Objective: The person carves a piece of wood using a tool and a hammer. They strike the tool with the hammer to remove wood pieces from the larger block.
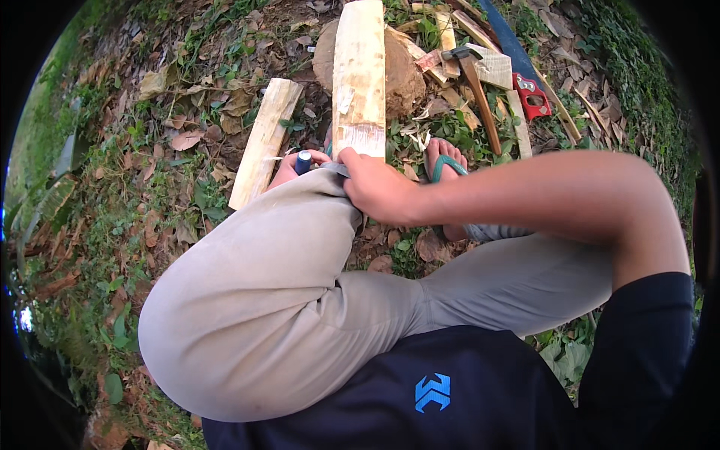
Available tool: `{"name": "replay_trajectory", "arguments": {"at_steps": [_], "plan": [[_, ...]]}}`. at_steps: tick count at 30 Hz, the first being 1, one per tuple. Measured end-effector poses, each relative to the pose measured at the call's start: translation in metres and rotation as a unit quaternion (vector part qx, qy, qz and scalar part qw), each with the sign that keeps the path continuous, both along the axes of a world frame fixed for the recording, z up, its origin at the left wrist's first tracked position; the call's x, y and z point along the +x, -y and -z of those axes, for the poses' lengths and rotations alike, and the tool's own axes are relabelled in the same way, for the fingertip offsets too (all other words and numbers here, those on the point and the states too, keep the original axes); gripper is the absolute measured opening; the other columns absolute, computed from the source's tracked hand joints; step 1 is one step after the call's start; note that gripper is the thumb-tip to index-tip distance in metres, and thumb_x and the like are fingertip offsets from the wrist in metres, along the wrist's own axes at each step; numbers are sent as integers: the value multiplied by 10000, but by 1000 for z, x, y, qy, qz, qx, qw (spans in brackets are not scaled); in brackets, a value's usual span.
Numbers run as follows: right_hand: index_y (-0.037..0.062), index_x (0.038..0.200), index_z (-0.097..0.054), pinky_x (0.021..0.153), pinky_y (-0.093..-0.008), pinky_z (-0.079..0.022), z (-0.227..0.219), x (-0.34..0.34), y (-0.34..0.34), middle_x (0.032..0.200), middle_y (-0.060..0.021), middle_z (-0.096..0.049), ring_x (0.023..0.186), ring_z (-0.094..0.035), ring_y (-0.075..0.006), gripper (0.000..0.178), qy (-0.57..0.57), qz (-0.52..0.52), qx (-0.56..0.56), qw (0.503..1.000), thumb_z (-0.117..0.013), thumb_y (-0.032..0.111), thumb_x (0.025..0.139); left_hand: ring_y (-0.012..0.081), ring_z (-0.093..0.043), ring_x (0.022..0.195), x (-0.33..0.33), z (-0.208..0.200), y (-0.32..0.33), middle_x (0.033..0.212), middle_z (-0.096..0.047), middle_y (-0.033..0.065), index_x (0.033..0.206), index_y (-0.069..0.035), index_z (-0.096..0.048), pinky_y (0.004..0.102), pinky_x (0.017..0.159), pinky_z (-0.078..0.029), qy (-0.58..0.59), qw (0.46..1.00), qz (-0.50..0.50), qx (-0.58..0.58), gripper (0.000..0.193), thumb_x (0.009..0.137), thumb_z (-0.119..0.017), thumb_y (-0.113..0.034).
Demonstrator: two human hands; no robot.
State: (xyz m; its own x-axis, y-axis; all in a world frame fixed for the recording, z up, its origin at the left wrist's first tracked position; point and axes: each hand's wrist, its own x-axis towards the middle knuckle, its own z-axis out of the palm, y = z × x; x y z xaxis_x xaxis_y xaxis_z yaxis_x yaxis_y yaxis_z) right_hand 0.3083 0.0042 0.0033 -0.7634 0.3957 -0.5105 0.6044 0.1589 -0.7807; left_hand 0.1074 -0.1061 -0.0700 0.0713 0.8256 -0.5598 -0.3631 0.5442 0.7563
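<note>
A long pale wooden board (359, 75) slopes away from me, its far part over a round stump (405, 75). The near end shows a white, freshly shaved patch. My left hand (286, 172) is closed around a tool with a dark blue handle (302, 162); my raised knee hides most of that hand. My right hand (379, 186) is closed at the board's near end, thumb against the wood. A flat grey edge (337, 169) shows between the hands, perhaps the tool's blade. What the right fingers grip is hidden.
A shorter split board (266, 142) lies left of the stump. To the right lie a hammer (480, 97), a red-handled saw (531, 96) and several wood offcuts (491, 67). My sandalled foot (446, 161) rests beside the stump. Dry leaves and grass cover the ground.
</note>
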Motion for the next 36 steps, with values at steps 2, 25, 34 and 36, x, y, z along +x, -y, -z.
{"name": "replay_trajectory", "arguments": {"at_steps": [2,25,34,36], "plan": [[7,1162,-596,836,-419,-498,10,18,22,960,-234,-643,952,-631,-363,377,-95,97,43,990,-610,313,943,80,-622,770,-1,-2,5,864,-689,28,1036,-59,-678,266,697,-523,-32,999,-15,23,267,810,-805,-121],[34,830,-715,753,-424,-509,96,9,81,819,-157,-719,780,-690,-302,272,97,487,-116,860,-723,306,847,39,-544,661,-16,45,24,768,-638,-20,1011,-66,-685,227,588,-426,-222,972,19,75,152,901,-725,-162],[-28,957,-676,687,-379,-484,107,10,104,815,-176,-696,703,-639,-236,409,14,479,-91,873,-588,370,973,39,-542,655,-21,48,27,760,-634,-21,1007,-67,-684,227,584,-425,-269,961,-13,62,147,901,-725,-161],[-37,903,-642,662,-412,-463,90,14,116,819,-219,-653,695,-625,-264,524,46,500,-78,861,-495,456,1004,39,-541,653,-22,50,31,759,-633,-21,1006,-68,-684,227,584,-425,-278,959,-19,59,146,901,-724,-161]]}}
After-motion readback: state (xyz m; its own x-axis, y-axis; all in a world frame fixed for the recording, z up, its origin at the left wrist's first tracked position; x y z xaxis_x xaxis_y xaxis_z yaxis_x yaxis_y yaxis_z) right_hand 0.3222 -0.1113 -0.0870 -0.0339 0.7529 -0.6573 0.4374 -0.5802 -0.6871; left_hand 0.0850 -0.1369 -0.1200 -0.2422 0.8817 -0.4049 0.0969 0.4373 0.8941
